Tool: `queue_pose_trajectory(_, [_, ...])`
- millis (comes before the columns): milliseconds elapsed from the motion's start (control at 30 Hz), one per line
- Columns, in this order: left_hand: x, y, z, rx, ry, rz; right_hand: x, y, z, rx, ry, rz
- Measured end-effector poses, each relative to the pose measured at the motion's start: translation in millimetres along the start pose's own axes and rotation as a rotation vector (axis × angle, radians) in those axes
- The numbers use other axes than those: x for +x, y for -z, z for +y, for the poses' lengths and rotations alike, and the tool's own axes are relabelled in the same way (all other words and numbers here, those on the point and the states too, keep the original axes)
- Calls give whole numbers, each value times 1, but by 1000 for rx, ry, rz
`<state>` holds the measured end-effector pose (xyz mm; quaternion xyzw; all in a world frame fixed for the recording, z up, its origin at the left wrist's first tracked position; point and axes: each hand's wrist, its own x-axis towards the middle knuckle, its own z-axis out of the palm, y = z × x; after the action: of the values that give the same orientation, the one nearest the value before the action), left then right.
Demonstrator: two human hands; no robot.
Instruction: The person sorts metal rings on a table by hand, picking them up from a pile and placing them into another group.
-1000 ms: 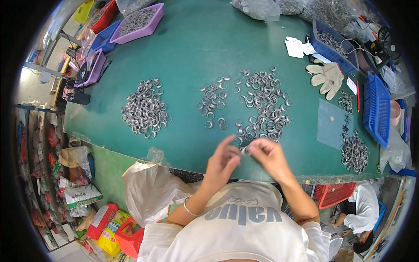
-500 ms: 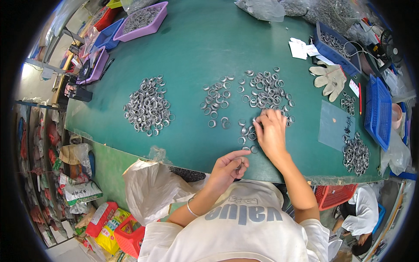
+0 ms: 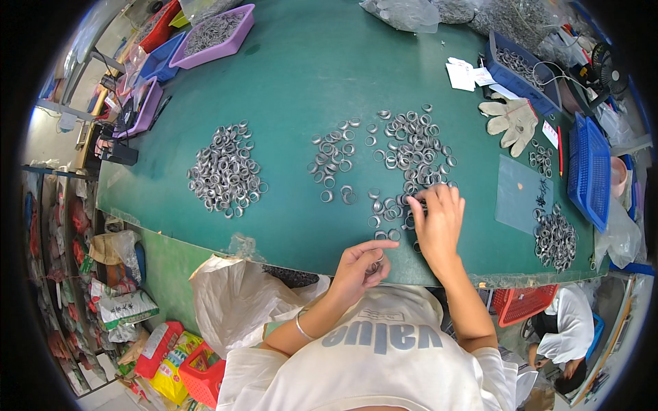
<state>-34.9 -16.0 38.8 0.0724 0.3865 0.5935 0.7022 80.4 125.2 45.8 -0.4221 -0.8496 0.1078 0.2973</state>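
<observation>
Small grey metal rings lie in groups on a green tabletop. My left hand (image 3: 360, 268) is near the front edge, its index finger stretched out and the other fingers curled round some metal rings (image 3: 375, 263). Just beyond that fingertip lie a few loose rings (image 3: 387, 235). My right hand (image 3: 440, 222) is over the near end of the right-hand pile of rings (image 3: 415, 144). Its thumb stands apart from the bent fingers, whose tips reach the rings and are partly hidden. A smaller group of rings (image 3: 332, 157) sits left of that pile, and a denser heap (image 3: 225, 171) farther left.
Another ring heap (image 3: 555, 241) lies at right beside a clear plastic sheet (image 3: 519, 192). A work glove (image 3: 510, 125), a red pencil (image 3: 560, 152) and blue baskets (image 3: 590, 171) line the right side. Purple trays (image 3: 214, 38) stand at far left. A person (image 3: 567, 325) is at lower right.
My right hand has moved slightly right and nearer to me, its thumb and fingers spreading apart. My left hand keeps its pose. The whole view has shifted slightly.
</observation>
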Motion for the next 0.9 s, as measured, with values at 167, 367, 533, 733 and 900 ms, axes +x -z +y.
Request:
queue_pose_trajectory(167, [4,1,-8,82,-36,49,-5,-12,7,53,84,5])
queue_pose_trajectory(367, [12,-9,-6,-141,-42,166,-35,18,-6,482,243,-208])
queue_pose_trajectory(533, [21,0,-14,-83,-104,77,-28,30,-7,384,311,-388])
queue_pose_trajectory(733, [19,5,-11,8,-26,36,-23,17,9,515,71,-134])
queue_pose_trajectory(900, [13,5,-8,-24,43,4,2,-3,15,-53,28,-20])
